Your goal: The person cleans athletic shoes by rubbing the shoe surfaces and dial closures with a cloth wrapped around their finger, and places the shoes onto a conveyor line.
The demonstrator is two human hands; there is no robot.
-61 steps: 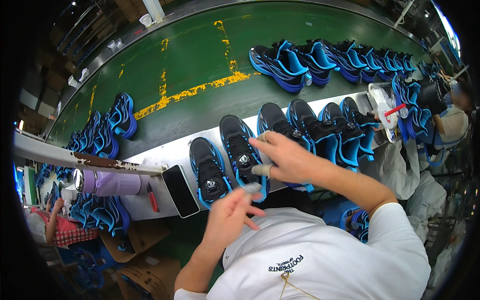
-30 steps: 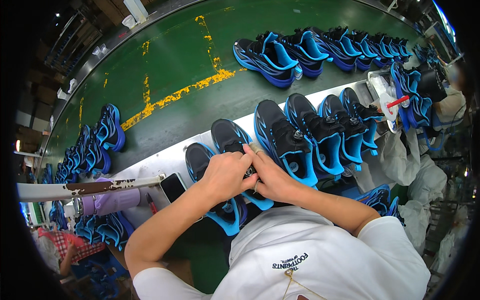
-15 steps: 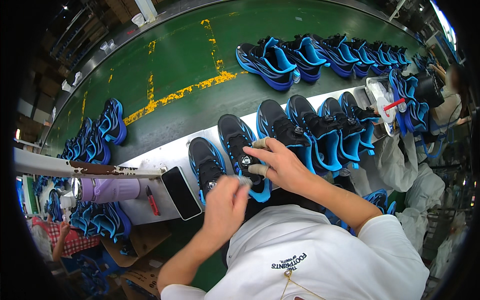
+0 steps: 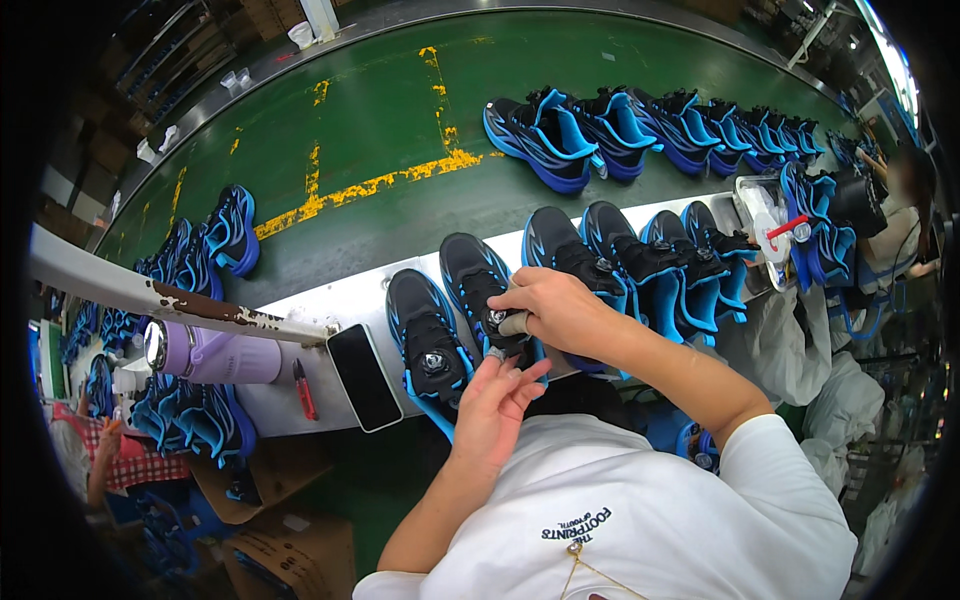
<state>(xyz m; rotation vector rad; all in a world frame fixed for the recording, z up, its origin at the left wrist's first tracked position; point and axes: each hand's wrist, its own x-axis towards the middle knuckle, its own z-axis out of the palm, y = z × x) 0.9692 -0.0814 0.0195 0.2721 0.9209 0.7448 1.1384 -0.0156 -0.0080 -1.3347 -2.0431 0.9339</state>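
A black and blue sneaker (image 4: pixel 468 262) stands on the white bench, toe pointing away from me. My right hand (image 4: pixel 565 312) comes over it from the right, with thumb and fingers closed at the round lacing dial on its tongue; beige covers wrap some fingertips. My left hand (image 4: pixel 497 405) is palm up at the shoe's heel opening, fingers apart. Something small and greyish shows at its fingertips, too small to name. Just left stands a matching sneaker (image 4: pixel 418 305), its silver-black dial (image 4: pixel 436 363) in plain sight. Fingers partly hide the collar of the worked shoe.
More sneakers (image 4: pixel 555 240) line the bench (image 4: pixel 290 310) to the right. Others sit on the green surface (image 4: pixel 380 110) beyond. At left are a phone (image 4: pixel 364 378), red marker (image 4: pixel 304 388), lilac bottle (image 4: pixel 235 358) and chipped white bar (image 4: pixel 190 300). A clear tray (image 4: pixel 760 215) stands right.
My right hand has drawn its fingers together at the dial. My left hand has moved right, from between the two shoes to the heel, turning palm up and loosening its fingers.
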